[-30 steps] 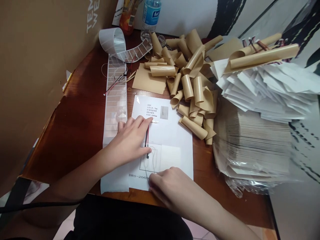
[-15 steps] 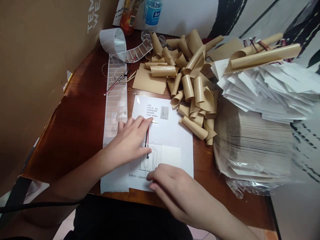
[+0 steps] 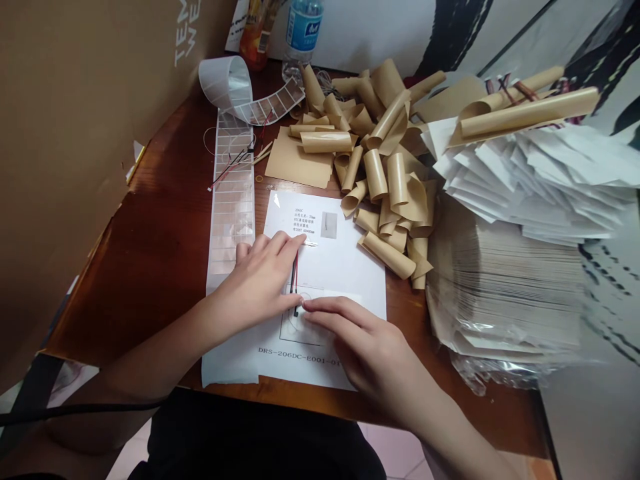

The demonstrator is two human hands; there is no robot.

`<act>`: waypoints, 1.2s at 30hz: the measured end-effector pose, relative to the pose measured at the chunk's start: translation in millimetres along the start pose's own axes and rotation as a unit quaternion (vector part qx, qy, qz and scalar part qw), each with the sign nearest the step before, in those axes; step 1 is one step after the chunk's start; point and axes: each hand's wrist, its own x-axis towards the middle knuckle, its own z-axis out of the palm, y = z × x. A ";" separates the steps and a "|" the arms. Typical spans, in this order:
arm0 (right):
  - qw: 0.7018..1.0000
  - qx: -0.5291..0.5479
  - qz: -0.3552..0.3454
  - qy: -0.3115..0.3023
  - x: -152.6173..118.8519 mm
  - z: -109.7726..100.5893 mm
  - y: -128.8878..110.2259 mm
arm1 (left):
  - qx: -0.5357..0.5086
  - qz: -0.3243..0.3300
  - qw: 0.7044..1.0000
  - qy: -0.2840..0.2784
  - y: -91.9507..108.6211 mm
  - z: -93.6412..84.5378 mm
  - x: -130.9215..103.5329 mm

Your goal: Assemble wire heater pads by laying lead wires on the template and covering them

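Observation:
My left hand [image 3: 267,273] lies flat and open on a white printed sheet [image 3: 357,267], its fingertips and thumb stretched over a thin red and black wire lead [image 3: 295,277]. The lead ends in a small black piece [image 3: 297,312] beside the left thumb. Reaching in from the right, my right hand [image 3: 363,337] has its index and middle fingers stretched out, the tips by the left thumb and that black piece. Its other fingers are tucked under and partly hidden. A thin pale wire loop over the printed outline is hard to make out.
Behind the sheet lie many rolled brown paper pieces [image 3: 387,180] and a flat brown stack [image 3: 299,160]. A label strip [image 3: 233,200] with another wire lead [image 3: 233,163] runs along the left. Stacked white paper [image 3: 520,293] stands right; a cardboard box [image 3: 100,100] borders the left. A bottle [image 3: 303,33] stands behind.
My right hand has moved up and forward from the sheet's lower edge to the left thumb, uncovering more printed text. The left hand stays in place.

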 end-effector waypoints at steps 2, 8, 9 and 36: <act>0.999 -0.013 0.014 0.032 0.0 0.3 3.5 | -0.002 0.001 1.000 -0.002 -0.6 0.4 0.2; 0.991 -0.055 0.046 0.114 2.7 1.9 6.8 | -0.001 -0.001 1.000 -0.005 -0.4 0.2 -0.7; 0.990 -0.056 0.050 0.115 3.2 2.3 6.4 | -0.002 -0.002 1.000 -0.007 -0.1 -0.2 -1.0; 0.989 -0.143 0.030 0.028 7.6 6.0 2.0 | 0.003 0.006 1.000 0.000 -1.0 -0.4 -0.7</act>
